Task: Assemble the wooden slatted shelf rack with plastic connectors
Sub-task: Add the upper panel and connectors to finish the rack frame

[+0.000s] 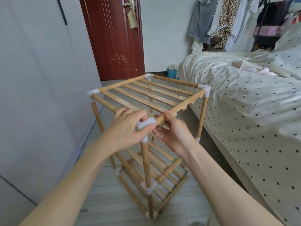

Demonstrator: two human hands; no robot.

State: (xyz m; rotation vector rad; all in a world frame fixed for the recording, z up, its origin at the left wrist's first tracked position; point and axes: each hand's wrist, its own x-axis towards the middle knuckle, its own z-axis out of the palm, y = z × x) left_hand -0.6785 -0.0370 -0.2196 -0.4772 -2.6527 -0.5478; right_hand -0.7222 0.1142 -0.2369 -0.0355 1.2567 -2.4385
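The wooden slatted rack point(146, 97) stands upright on the floor in front of me, with three slatted tiers and white plastic connectors at its corners. My left hand point(128, 129) grips the white connector point(145, 123) at the near top corner, on top of the near post point(147, 168). My right hand point(172, 131) pinches the end of the right-hand top rail point(182, 106) just where it meets that connector. Whether the rail end sits fully in the connector is hidden by my fingers.
A bed point(244, 95) with a dotted cover runs along the right, close to the rack. A grey wardrobe wall point(40, 95) is on the left. A red-brown door point(114, 38) and hanging clothes point(219, 22) are at the back. Grey floor point(105, 201) lies under the rack.
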